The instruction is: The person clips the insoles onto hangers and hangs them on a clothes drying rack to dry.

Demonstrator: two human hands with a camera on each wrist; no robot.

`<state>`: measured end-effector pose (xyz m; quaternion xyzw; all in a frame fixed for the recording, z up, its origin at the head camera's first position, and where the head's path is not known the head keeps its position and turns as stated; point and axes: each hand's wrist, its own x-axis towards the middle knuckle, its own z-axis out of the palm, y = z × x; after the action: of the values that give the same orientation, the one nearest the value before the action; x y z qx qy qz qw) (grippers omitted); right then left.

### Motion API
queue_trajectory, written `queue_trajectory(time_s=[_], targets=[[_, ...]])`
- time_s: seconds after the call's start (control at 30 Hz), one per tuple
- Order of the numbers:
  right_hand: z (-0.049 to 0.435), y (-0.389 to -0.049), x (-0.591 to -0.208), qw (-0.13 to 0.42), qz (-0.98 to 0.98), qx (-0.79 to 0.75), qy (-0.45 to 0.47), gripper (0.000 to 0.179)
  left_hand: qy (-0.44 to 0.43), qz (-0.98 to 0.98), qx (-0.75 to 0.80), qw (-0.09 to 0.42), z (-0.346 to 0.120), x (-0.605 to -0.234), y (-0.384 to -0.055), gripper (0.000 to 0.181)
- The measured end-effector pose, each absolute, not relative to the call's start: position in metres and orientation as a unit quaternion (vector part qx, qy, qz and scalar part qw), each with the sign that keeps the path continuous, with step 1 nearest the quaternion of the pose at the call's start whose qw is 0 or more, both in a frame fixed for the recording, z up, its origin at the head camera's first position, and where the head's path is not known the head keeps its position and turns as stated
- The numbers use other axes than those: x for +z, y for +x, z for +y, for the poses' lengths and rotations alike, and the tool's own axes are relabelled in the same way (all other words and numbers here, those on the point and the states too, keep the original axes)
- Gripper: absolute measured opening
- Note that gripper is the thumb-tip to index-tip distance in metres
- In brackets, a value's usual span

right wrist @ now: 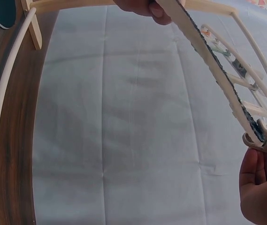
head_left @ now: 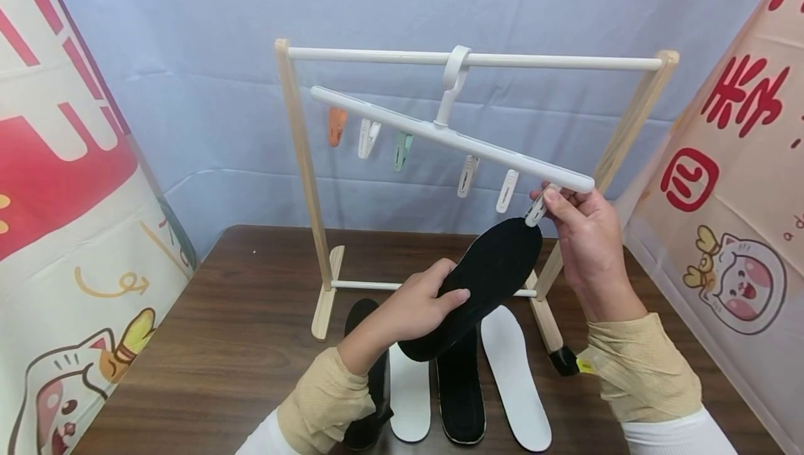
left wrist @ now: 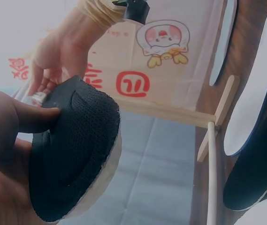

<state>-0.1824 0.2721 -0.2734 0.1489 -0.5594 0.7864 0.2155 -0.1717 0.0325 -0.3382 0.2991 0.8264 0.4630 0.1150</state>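
My left hand (head_left: pixel 411 305) grips a black insole (head_left: pixel 496 263) near its lower end, with the thumb lying on the dark face. That insole tilts up to the right, and its pale underside shows in the right wrist view. At its upper tip, my right hand (head_left: pixel 590 249) pinches a white clothespin (head_left: pixel 537 211) hanging from the right end of a white hanger (head_left: pixel 377 114). In the right wrist view, the jaws of the clothespin sit around the insole's tip (right wrist: pixel 254 133). The hanger slopes down toward my right hand.
The hanger's hook (head_left: pixel 453 78) loops over the top rail (head_left: pixel 377 56) of a wooden-legged rack. An orange clip (head_left: pixel 336 127), a green clip (head_left: pixel 403 151) and several white ones dangle along it. Below, white insoles (head_left: pixel 516 378) and black insoles (head_left: pixel 461 399) lie on the brown table (head_left: pixel 207 343).
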Motion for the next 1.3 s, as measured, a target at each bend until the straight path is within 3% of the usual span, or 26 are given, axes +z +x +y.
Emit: queue_trajectory(time_s=[1.3], targets=[[0.273,-0.182,-0.274,0.212,-0.574,0.777,0.147,0.011,0.278,0.811,0.502,0.111,0.048,-0.338,-0.170,0.026]])
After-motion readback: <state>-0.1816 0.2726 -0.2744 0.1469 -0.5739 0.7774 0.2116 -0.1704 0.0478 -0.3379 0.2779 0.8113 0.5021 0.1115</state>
